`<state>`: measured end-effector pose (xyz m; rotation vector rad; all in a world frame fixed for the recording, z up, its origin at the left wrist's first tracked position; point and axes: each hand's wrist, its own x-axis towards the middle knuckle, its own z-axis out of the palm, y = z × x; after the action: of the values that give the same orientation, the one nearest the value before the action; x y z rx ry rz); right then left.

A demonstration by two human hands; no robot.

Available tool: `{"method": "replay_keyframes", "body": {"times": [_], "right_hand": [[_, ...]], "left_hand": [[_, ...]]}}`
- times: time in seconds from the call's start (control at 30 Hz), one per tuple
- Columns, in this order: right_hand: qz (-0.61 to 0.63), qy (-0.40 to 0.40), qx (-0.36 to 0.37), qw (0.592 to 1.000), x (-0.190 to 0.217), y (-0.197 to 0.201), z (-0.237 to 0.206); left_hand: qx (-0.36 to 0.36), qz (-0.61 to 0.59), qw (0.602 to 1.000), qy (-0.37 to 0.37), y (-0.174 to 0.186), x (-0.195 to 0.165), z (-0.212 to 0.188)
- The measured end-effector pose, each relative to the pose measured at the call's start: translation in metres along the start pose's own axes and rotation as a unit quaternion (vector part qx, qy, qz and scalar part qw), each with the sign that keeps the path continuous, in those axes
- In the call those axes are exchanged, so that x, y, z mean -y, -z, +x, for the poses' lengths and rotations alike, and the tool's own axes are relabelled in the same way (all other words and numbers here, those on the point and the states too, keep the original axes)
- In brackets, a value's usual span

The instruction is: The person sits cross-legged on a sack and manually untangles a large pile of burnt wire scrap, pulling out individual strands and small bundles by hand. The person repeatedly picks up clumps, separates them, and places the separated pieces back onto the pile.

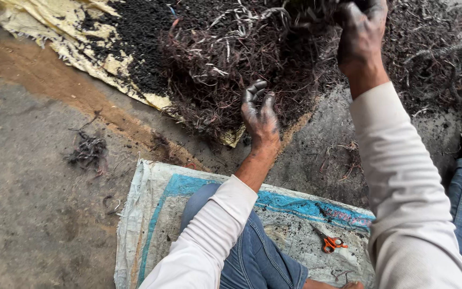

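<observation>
We find a large tangled heap of thin dark wires [274, 59] spread over the concrete floor [33, 214] and a yellowed sack sheet [54, 32]. The left hand [260, 115], soot-blackened, lies at the heap's near edge, fingers loosely curled among the strands; we cannot tell whether it clasps any. The right hand [362, 29] is raised at the heap's top, fingers clenched on a clump of wires. A woven mat [145, 214] lies beneath the knees, with orange-handled scissors [330, 243] on it. A small wire clump [87, 151] lies well apart to the left.
</observation>
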<state>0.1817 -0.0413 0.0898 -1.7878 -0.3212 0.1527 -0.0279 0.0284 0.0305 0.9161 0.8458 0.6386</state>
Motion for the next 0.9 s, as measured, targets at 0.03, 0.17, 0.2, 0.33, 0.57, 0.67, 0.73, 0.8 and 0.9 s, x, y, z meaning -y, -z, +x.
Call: {"method": "replay_keyframes", "body": {"times": [0.03,0.17,0.2,0.33,0.57,0.67,0.73,0.8,0.9], "right_hand": [[0.049,0.044,0.072,0.995,0.011,-0.003,-0.007],[-0.013,0.172,0.236,0.956,0.05,-0.011,-0.036],[-0.093,0.193,0.242,0.946,0.057,-0.014,-0.041],[-0.252,0.255,0.251,0.899,0.068,-0.021,-0.055],[-0.28,0.275,0.2,0.898,0.08,0.008,-0.128],[-0.27,0.255,0.189,0.909,0.097,0.042,-0.179],[-0.17,0.221,0.209,0.937,0.107,0.067,-0.229],[-0.186,0.046,0.209,0.959,0.116,0.101,-0.285],[-0.149,0.059,0.218,0.963,0.112,0.149,-0.362]], "left_hand": [[0.001,-0.009,1.0,0.005,0.0,0.0,0.0],[0.005,-0.034,0.999,0.003,0.004,0.001,-0.003],[0.001,-0.037,0.999,0.012,0.004,0.002,-0.003],[-0.002,-0.051,0.998,0.027,0.008,0.002,-0.002],[0.01,-0.03,0.999,-0.031,0.018,-0.001,-0.011],[-0.012,0.139,0.987,-0.086,0.019,-0.007,-0.017],[0.007,0.167,0.985,-0.052,0.019,-0.011,-0.023],[0.017,0.233,0.964,-0.128,0.018,-0.014,-0.035],[0.048,0.326,0.896,-0.298,0.017,-0.019,-0.06]]}}
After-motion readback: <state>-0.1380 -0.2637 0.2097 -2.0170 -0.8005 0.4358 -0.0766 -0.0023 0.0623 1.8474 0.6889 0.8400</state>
